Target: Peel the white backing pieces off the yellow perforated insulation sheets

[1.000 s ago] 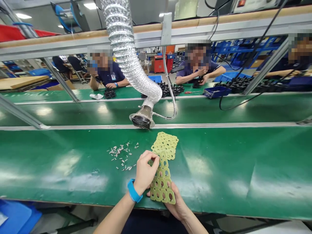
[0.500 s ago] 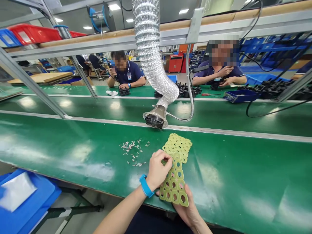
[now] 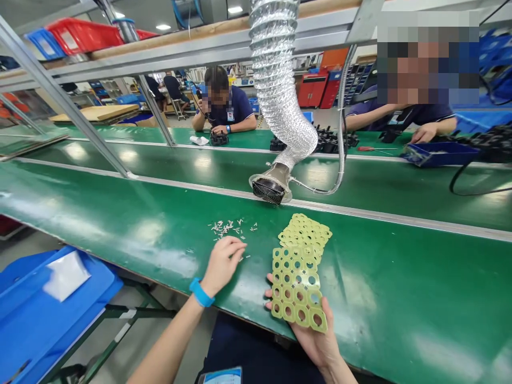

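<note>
White pieces [image 3: 227, 228]: scattered on desk [image 3: 380, 266], mostly just beyond your left hand [image 3: 224, 261].
Left hand: fingers curled; can't tell if you're pinching anything.
Yellow-green panel [image 3: 293, 294]: tilted over desk's near edge, in your right hand [image 3: 316, 341].
Similar sheeting [image 3: 306, 229]: on desk, beyond your panel.
Right hand: fingers grasping panel's lower part.
</note>
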{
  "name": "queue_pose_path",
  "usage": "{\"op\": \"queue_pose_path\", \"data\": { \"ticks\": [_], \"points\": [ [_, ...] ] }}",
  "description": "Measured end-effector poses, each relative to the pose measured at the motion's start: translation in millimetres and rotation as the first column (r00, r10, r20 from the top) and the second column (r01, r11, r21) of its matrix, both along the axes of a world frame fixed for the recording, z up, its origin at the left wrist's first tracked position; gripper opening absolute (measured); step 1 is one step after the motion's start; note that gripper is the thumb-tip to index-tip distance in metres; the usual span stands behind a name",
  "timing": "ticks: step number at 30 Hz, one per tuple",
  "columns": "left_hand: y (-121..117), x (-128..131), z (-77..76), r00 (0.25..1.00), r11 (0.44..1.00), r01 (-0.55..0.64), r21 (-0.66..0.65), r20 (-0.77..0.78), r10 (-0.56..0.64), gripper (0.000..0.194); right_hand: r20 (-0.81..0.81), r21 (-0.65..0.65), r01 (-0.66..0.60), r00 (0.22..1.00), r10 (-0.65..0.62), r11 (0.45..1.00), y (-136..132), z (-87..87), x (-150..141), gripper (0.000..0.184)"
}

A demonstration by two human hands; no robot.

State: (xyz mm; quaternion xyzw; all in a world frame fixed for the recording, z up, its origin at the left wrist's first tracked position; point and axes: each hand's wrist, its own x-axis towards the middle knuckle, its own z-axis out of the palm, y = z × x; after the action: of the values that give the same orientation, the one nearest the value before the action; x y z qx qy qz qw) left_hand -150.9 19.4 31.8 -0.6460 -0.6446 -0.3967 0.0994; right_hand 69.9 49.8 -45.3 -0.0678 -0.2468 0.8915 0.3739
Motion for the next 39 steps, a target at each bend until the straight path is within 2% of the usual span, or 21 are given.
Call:
{"op": "queue_pose_path", "data": {
  "ticks": [3, 7, 13, 20, 23, 31, 34, 39],
  "points": [
    [-22, -44, -1.5, 0.995, 0.994, -0.083, -0.076, -0.069, 0.078, 0.020, -0.008, -0.005, -0.005, 1.000, 0.005, 1.000, 1, 3.0, 0, 0.078],
    [-35, -71, -8.7, 0.989, 0.977, -0.076, -0.198, -0.139, 0.049, 0.028, -0.033, -0.019, 0.015, 0.999, -0.016, 1.000, 3, 2.5, -1, 0.077],
    [-28, -79, -9.6, 0.941, 0.964, -0.034, -0.265, -0.333, -0.058, 0.036, -0.106, -0.090, 0.026, 0.994, -0.036, 0.996, 7, 1.3, -1, 0.077],
    [-23, -65, -4.2, 0.802, 0.951, -0.113, -0.287, -0.591, -0.083, 0.035, -0.158, -0.102, 0.027, 0.986, -0.043, 0.994, 8, 1.9, 0, 0.080],
    [-24, -64, -6.7, 0.805, 0.956, -0.102, -0.274, -0.588, -0.082, 0.036, -0.180, -0.103, 0.006, 0.983, -0.024, 0.995, 9, 1.7, 0, 0.080],
    [-31, -64, -3.2, 0.933, 0.961, -0.085, -0.263, -0.359, -0.016, 0.029, -0.153, -0.127, 0.003, 0.988, -0.023, 0.992, 10, 0.6, 1, 0.079],
    [-33, -62, -1.2, 0.944, 0.961, -0.069, -0.268, -0.329, -0.024, 0.026, -0.142, -0.135, -0.002, 0.990, -0.018, 0.991, 10, 1.1, 1, 0.078],
    [-28, -60, -2.7, 0.930, 0.954, -0.058, -0.295, -0.364, -0.056, 0.027, -0.139, -0.138, -0.020, 0.990, 0.001, 0.990, 9, 2.0, 0, 0.079]
  ]
}}
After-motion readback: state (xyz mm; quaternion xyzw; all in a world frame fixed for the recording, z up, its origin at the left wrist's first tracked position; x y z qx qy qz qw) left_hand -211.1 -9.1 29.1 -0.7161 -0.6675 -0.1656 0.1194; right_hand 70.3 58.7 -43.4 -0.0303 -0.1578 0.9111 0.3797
